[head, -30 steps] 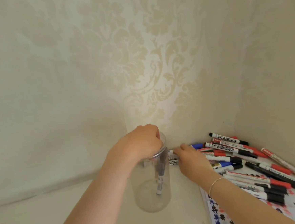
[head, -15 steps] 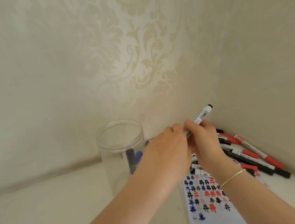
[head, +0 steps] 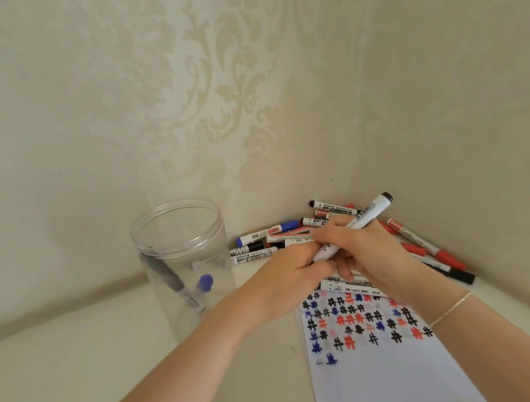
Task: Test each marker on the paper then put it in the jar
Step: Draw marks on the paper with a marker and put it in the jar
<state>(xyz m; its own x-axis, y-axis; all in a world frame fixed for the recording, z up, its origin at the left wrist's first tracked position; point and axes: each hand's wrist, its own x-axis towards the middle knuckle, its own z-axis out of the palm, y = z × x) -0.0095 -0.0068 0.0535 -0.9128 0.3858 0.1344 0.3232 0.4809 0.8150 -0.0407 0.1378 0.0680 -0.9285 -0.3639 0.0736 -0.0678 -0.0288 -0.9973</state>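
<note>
In the clear jar [head: 178,239] (upright): two capped markers [head: 181,286].

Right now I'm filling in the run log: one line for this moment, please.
stage: uncapping next marker | right hand: grips marker | left hand: at its cap end | jar: two markers inside | paper: test marks

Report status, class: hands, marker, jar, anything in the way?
Right hand grips white marker; left hand pinches its lower end. Jar upright, two markers inside. Paper partly bare. Nothing blocking.
</note>
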